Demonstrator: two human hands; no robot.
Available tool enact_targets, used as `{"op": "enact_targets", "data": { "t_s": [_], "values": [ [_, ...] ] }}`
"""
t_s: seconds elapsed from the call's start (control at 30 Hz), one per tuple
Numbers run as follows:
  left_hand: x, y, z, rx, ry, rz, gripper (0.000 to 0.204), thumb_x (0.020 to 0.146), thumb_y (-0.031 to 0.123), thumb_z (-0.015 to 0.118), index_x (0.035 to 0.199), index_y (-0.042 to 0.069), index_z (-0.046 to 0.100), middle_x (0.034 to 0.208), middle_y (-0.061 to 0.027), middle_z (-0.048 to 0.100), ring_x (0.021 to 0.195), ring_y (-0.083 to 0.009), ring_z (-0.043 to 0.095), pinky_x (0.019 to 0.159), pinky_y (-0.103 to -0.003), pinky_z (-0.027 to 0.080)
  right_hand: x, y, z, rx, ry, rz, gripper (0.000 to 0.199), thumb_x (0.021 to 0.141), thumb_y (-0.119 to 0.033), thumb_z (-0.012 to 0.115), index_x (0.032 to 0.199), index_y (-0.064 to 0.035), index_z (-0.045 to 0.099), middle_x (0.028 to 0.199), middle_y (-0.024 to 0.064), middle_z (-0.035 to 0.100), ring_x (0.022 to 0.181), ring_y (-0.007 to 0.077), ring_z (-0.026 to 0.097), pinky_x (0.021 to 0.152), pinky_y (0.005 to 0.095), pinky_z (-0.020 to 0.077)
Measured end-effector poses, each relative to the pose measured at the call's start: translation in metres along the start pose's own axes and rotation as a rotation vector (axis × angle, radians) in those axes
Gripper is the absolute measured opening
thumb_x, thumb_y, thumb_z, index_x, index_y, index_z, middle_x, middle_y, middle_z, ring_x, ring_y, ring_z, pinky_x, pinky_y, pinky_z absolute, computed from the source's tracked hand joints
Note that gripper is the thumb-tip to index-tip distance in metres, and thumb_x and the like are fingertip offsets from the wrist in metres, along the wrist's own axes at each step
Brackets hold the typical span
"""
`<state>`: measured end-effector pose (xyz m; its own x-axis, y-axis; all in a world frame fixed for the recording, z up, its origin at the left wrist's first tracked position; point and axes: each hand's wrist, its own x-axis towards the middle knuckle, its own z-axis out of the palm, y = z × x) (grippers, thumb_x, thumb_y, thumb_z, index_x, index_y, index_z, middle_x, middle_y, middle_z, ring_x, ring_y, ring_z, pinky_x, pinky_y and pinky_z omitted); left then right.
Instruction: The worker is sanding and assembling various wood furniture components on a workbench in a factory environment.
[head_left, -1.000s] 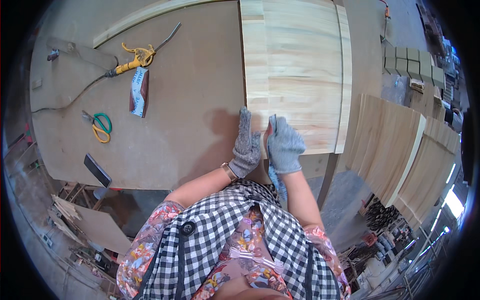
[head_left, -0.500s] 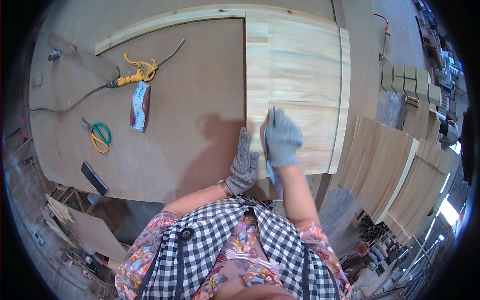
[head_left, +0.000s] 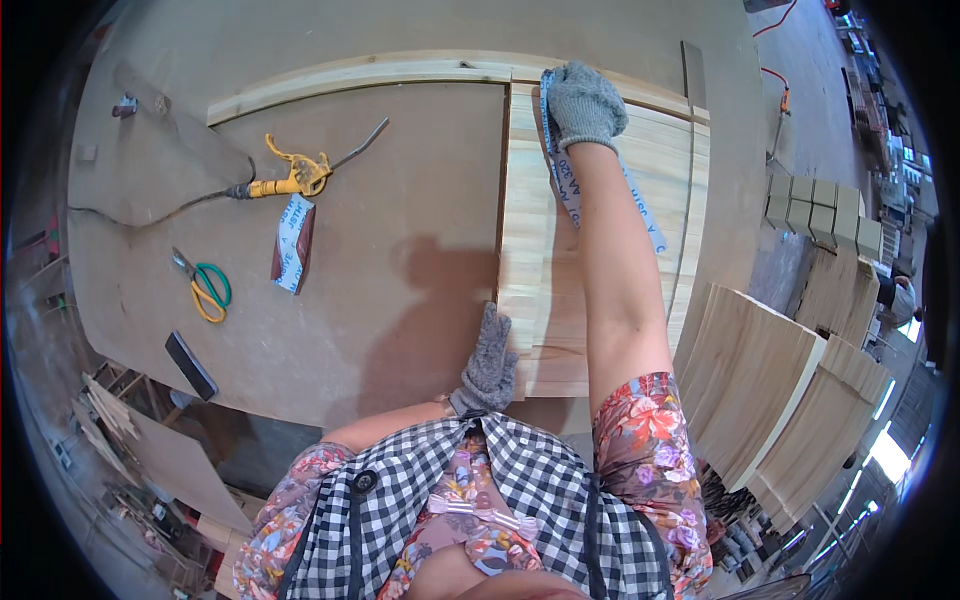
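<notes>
Holding a tape strip (head_left: 600,195) at the far end of the wood panel (head_left: 600,260), the right hand (head_left: 585,100) could let it crinkle; the left hand (head_left: 490,350) lies flat on the near edge.

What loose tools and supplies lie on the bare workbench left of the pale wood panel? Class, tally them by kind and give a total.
Yellow air blow gun with hose: 1
Green and yellow scissors: 1
Folded sandpaper sheet: 1
Dark flat block: 1
Total: 4
</notes>
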<state>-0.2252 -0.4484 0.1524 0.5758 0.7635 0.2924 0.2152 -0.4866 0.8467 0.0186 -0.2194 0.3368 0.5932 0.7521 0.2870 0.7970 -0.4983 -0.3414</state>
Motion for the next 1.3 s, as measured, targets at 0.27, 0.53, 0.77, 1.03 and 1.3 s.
{"op": "enact_targets", "data": {
  "t_s": [0.27, 0.53, 0.77, 1.03, 1.3],
  "values": [
    [-0.1, 0.152, 0.093, 0.053, -0.019, 0.175, 0.055, 0.086, 0.006, 0.044, 0.136, -0.005, 0.023, 0.144, -0.0282, 0.011, 0.134, -0.0407, 0.015, 0.108, -0.042, 0.02, -0.177, 0.163, -0.13, -0.019, 0.147, -0.077, 0.025, 0.082, -0.032, 0.047, 0.083, -0.0099, 0.058, 0.081, 0.0163, 0.063, 0.079, 0.0349, 0.06, 0.067, 0.0461, 0.0478],
    [-0.063, 0.071, 0.009, 0.141, 0.07, 0.092, 0.056, 0.085, 0.004, 0.046, 0.135, -0.005, 0.025, 0.143, -0.0287, 0.013, 0.132, -0.0417, 0.018, 0.107, -0.044, 0.022, -0.283, 0.063, -0.043, 0.088, 0.025, -0.023, 0.009, 0.079, -0.018, 0.052, 0.072, -0.012, 0.052, 0.061, 0.0122, 0.055, 0.052, 0.0327, 0.055, 0.047, 0.0457, 0.0431],
    [0.007, -0.008, -0.048, 0.129, 0.072, -0.034, 0.055, 0.085, 0.006, 0.046, 0.136, -0.004, 0.026, 0.142, -0.0299, 0.015, 0.131, -0.0425, 0.022, 0.105, -0.044, 0.025, -0.036, -0.05, 0.052, 0.037, 0.103, -0.21, 0.025, 0.083, -0.029, 0.045, 0.081, -0.0084, 0.058, 0.084, 0.0169, 0.063, 0.076, 0.0346, 0.06, 0.066, 0.0465, 0.0464],
    [0.012, -0.04, -0.027, 0.079, 0.053, 0.048, 0.056, 0.084, 0.001, 0.043, 0.136, -0.007, 0.022, 0.143, -0.0293, 0.011, 0.132, -0.0439, 0.016, 0.107, -0.045, 0.02, 0.019, -0.034, 0.073, -0.027, -0.142, -0.15, 0.044, 0.087, -0.039, 0.036, 0.099, -0.007, 0.064, 0.103, 0.021, 0.061, 0.096, 0.0375, 0.057, 0.083, 0.0455, 0.0448],
    [-0.175, -0.018, 0.05, -0.013, 0.037, 0.076, 0.055, 0.088, 0.006, 0.041, 0.137, -0.006, 0.019, 0.145, -0.0234, 0.015, 0.135, -0.0337, 0.015, 0.11, -0.038, 0.012, -0.44, 0.119, 0.039, -0.016, -0.08, -0.104, 0.017, 0.081, -0.025, 0.049, 0.076, -0.01, 0.056, 0.067, 0.0153, 0.061, 0.062, 0.0333, 0.061, 0.054, 0.0456, 0.0469]
  ]
}}
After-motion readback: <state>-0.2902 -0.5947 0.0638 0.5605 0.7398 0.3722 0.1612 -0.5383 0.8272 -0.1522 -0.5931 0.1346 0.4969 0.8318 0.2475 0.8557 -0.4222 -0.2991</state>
